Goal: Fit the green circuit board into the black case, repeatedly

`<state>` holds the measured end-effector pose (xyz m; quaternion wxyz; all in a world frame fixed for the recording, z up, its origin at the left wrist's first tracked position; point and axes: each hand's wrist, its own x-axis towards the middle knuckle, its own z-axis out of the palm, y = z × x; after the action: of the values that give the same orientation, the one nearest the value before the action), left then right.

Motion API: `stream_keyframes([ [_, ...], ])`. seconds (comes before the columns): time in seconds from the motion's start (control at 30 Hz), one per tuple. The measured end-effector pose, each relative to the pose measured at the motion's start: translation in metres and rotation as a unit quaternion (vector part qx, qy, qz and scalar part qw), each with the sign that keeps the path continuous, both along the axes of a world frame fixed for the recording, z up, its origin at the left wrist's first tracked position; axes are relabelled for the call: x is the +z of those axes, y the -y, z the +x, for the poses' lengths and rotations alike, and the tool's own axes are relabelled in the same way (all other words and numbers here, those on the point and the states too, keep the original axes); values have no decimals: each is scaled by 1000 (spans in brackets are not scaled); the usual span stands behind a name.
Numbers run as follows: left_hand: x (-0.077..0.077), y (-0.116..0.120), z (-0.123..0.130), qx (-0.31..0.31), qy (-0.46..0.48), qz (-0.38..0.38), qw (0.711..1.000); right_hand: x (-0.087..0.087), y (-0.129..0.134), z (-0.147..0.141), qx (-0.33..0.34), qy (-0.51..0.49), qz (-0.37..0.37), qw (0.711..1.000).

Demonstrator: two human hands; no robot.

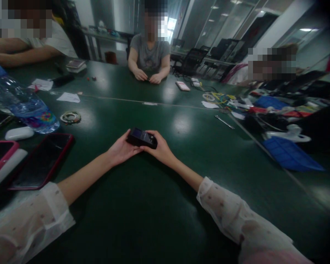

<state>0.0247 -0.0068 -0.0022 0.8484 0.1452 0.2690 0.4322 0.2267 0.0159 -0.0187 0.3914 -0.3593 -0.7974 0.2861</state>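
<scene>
A small black handheld device (142, 138) with a dark screen and small buttons is held between my two hands, over the green table (159, 205). My left hand (123, 149) grips its left end, the fingers reaching underneath. At the right end, my right hand (161, 146) closes on it with the thumb along the near side. The exact kind of device is too small to make out. Both forearms come in from the bottom corners in sheer white sleeves.
Left stand a water bottle (30, 104), a red-edged phone (42, 161), a white case (19, 133) and bracelets (70, 117). On the right lie a wrench (224, 122), cables (218, 98) and a blue object (291, 154). A person (150, 55) sits opposite; others sit at both sides.
</scene>
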Motion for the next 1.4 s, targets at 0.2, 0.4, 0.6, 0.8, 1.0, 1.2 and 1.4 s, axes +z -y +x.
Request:
stream_keyframes([
  [0.2,-1,0,-1,-4,15,6,1000,-1,0,0,-2,6,4,1000],
  [0.4,-5,-1,-3,-11,20,11,1000,0,0,1,4,10,17,1000],
  [0.6,-6,-2,-3,-17,34,15,999,1,1,1,2,14,16,1000],
  [0.8,-2,-1,-2,-7,14,5,1000,1,1,1,2,15,19,1000],
  [1.0,-6,-3,-4,-14,23,1,1000,-1,0,1,-6,20,20,1000],
  [1.2,-4,-2,-2,-7,11,2,1000,0,1,1,-4,22,20,1000],
  [1.4,1,0,0,3,3,-5,1000,1,1,1,-2,21,23,1000],
])
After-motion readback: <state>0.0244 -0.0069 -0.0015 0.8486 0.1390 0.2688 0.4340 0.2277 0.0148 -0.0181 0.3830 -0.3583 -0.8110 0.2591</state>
